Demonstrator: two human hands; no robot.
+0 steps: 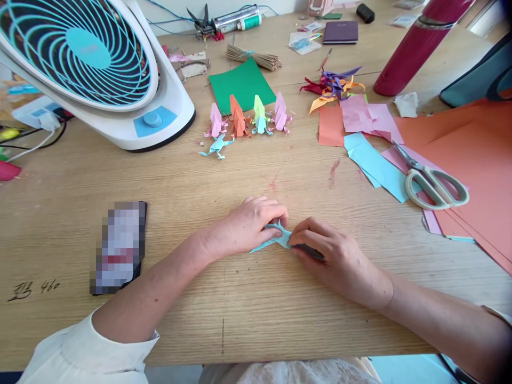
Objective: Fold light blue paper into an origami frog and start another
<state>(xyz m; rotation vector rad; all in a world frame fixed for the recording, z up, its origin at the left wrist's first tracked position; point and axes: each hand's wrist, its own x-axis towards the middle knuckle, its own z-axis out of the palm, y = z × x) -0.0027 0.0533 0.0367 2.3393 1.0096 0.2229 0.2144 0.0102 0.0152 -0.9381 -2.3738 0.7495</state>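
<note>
Left hand (252, 224): palm down, pinching folded blue paper (284, 238)
Right hand (340, 258): curled, pinching its right end
Fan (88, 50): toward table's (256, 312) far left corner

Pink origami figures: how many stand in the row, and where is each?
2. The left pink origami figure stands at one end, beside the orange origami figure; the right pink origami figure stands at the other end.

The blue paper (284, 239) looks matt; the tabletop (256, 314), grained wood; the fan (176, 101), smooth plastic.
</note>
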